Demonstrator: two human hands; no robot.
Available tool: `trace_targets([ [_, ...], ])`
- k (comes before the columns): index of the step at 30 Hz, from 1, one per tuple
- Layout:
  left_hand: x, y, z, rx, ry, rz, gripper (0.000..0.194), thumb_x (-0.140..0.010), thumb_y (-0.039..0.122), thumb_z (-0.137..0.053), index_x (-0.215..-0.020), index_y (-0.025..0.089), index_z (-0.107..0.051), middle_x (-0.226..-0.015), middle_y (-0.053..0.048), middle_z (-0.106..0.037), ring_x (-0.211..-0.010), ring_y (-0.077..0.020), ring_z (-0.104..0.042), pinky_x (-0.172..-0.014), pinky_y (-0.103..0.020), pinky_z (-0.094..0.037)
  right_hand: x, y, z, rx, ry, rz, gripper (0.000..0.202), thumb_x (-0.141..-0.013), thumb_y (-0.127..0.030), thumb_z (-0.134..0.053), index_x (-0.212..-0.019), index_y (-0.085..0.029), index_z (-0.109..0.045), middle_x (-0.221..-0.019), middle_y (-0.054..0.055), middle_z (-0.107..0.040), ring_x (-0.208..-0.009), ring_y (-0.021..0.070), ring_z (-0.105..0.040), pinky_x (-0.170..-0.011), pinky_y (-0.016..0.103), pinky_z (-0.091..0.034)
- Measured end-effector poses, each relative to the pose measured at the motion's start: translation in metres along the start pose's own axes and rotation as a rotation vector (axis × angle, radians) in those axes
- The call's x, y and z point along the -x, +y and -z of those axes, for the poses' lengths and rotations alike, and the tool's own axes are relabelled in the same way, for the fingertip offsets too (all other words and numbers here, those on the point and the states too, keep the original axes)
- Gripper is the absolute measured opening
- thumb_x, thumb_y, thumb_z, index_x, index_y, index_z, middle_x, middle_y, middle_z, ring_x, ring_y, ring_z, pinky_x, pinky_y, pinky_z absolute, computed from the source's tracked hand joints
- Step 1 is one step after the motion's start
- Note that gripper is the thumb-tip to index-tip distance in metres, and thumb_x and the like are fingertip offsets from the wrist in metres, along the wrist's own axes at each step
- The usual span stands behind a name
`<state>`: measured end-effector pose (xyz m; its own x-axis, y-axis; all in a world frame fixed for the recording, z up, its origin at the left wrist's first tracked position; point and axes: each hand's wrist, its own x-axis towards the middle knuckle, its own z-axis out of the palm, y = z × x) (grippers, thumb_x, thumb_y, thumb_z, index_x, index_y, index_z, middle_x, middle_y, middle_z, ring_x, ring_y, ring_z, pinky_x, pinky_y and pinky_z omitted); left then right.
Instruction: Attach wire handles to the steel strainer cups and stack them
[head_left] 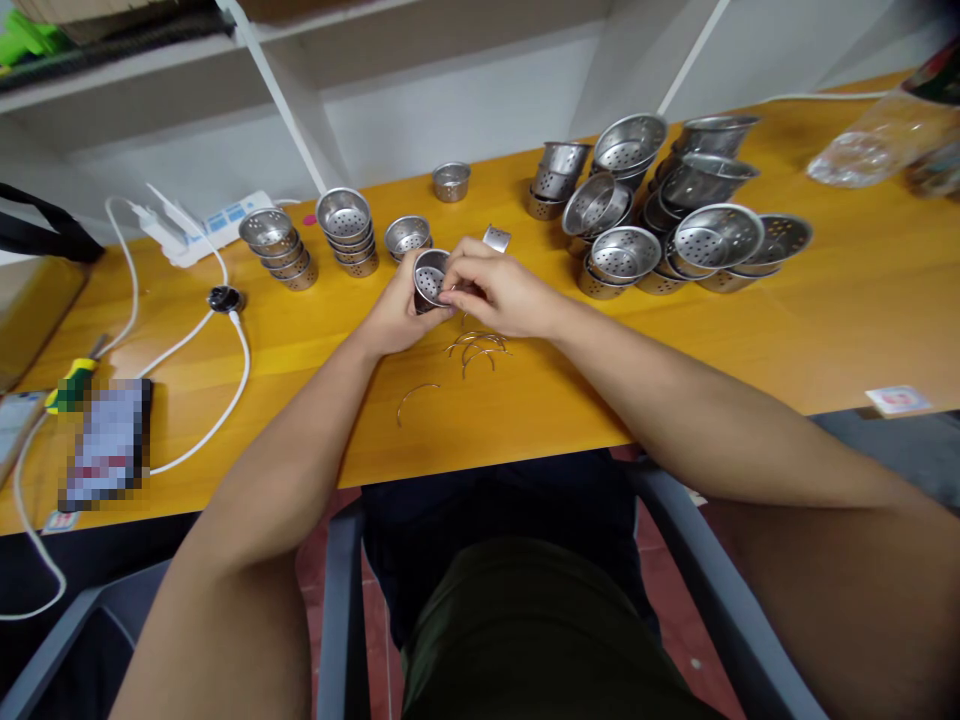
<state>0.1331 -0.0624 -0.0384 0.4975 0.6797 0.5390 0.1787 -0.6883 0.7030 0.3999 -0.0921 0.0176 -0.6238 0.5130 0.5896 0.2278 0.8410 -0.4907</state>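
My left hand [395, 312] is wrapped round a small perforated metal cup [430, 278], its open mouth tilted up toward me. At the cup's right rim, my right hand [499, 288] has thumb and fingers pinched together; whatever is between the fingertips is too small to make out. Several thin curved wires [480, 346] lie in a loose heap on the table just below my hands. A single curved wire [415, 392] rests apart from them, nearer the edge. Behind my right hand sits a bent perforated metal piece [496, 238], partly covered by the hand.
Stacked perforated cups [346, 228] stand behind left, with a larger cluster of cups [637, 215] at right. One lone cup [451, 182] is at the back. A power strip [217, 228], white cables, a phone-like object [106, 442] and a screwdriver [73, 386] occupy the left; a plastic bottle [870, 140], the right.
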Motion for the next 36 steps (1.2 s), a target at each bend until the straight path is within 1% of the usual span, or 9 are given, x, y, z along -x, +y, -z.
trace_targets([
  [6, -0.002, 0.005, 0.005, 0.041, -0.025, 0.04, 0.099, -0.096, 0.096, -0.099, -0.158, 0.027, -0.063, -0.145, -0.014, -0.075, -0.137, -0.0367, -0.081, -0.128, -0.058, -0.072, -0.004, -0.011, -0.01, -0.019, 0.088, -0.033, 0.037, -0.128, -0.058, -0.073, -0.109, -0.026, -0.072, -0.123, 0.011, -0.072, -0.111, 0.0299, -0.069, -0.107, 0.051, -0.063],
  [9, 0.0, 0.01, 0.011, 0.055, -0.046, 0.05, 0.103, -0.093, 0.093, -0.104, -0.16, 0.027, -0.063, -0.149, -0.015, -0.076, -0.142, -0.0381, -0.081, -0.131, -0.059, -0.071, -0.006, -0.015, 0.002, -0.251, 0.138, -0.07, 0.051, -0.122, -0.075, -0.079, -0.106, -0.026, -0.073, -0.109, 0.007, -0.07, -0.096, 0.0252, -0.066, -0.09, 0.044, -0.062],
  [13, 0.005, 0.01, 0.024, 0.01, 0.005, 0.102, 0.112, -0.086, 0.095, -0.108, -0.161, 0.025, -0.064, -0.154, -0.017, -0.08, -0.146, -0.0403, -0.082, -0.134, -0.06, -0.069, -0.001, -0.011, 0.037, -0.483, -0.111, -0.068, 0.051, -0.117, -0.073, -0.09, -0.103, -0.024, -0.08, -0.106, 0.006, -0.076, -0.087, 0.0198, -0.066, -0.076, 0.036, -0.058],
  [16, 0.008, 0.006, 0.032, -0.017, 0.133, 0.171, 0.115, -0.08, 0.099, -0.109, -0.157, 0.025, -0.066, -0.153, -0.018, -0.082, -0.145, -0.0418, -0.083, -0.135, -0.063, -0.067, 0.007, -0.007, 0.05, -0.328, -0.333, -0.067, 0.038, -0.115, -0.06, -0.093, -0.108, -0.023, -0.09, -0.118, 0.009, -0.081, -0.089, 0.0187, -0.069, -0.081, 0.036, -0.058],
  [18, 0.009, 0.004, 0.034, -0.005, 0.157, 0.211, 0.117, -0.077, 0.1, -0.111, -0.156, 0.026, -0.067, -0.151, -0.017, -0.083, -0.144, -0.042, -0.084, -0.134, -0.063, -0.068, 0.01, -0.006, 0.047, -0.192, -0.399, -0.098, 0.028, -0.113, -0.051, -0.092, -0.115, -0.023, -0.092, -0.119, 0.009, -0.083, -0.091, 0.0204, -0.07, -0.087, 0.039, -0.059],
  [24, 0.01, 0.015, 0.025, 0.076, 0.043, 0.227, 0.12, -0.078, 0.097, -0.112, -0.16, 0.028, -0.06, -0.15, -0.016, -0.084, -0.14, -0.0395, -0.087, -0.128, -0.059, -0.07, 0.006, -0.016, 0.038, 0.112, -0.106, -0.174, 0.014, -0.117, -0.038, -0.083, -0.114, -0.024, -0.082, -0.115, 0.011, -0.081, -0.107, 0.0305, -0.073, -0.107, 0.05, -0.061],
  [30, 0.007, 0.021, 0.021, 0.139, -0.003, 0.215, 0.096, -0.087, 0.092, -0.11, -0.143, 0.025, -0.07, -0.142, -0.013, -0.087, -0.134, -0.0349, -0.087, -0.122, -0.052, -0.071, 0.007, -0.011, 0.028, 0.015, -0.119, -0.075, 0.027, -0.122, -0.054, -0.08, -0.124, -0.027, -0.081, -0.126, 0.012, -0.078, -0.112, 0.0333, -0.073, -0.111, 0.056, -0.064],
  [33, 0.007, 0.017, 0.022, 0.168, 0.047, 0.213, 0.101, -0.084, 0.094, -0.11, -0.147, 0.026, -0.071, -0.15, -0.016, -0.087, -0.144, -0.0374, -0.085, -0.128, -0.054, -0.071, 0.002, -0.004, 0.023, -0.022, 0.018, -0.098, 0.037, -0.125, -0.065, -0.074, -0.119, -0.03, -0.082, -0.127, 0.013, -0.078, -0.116, 0.0363, -0.073, -0.112, 0.059, -0.065],
  [36, 0.008, 0.017, 0.024, 0.199, 0.05, 0.322, 0.113, -0.075, 0.095, -0.114, -0.151, 0.024, -0.069, -0.153, -0.021, -0.087, -0.143, -0.0398, -0.087, -0.124, -0.058, -0.074, -0.017, 0.009, 0.025, 0.046, 0.16, -0.146, 0.04, -0.126, -0.071, -0.069, -0.127, -0.034, -0.084, -0.127, 0.015, -0.079, -0.123, 0.0407, -0.072, -0.116, 0.062, -0.066],
])
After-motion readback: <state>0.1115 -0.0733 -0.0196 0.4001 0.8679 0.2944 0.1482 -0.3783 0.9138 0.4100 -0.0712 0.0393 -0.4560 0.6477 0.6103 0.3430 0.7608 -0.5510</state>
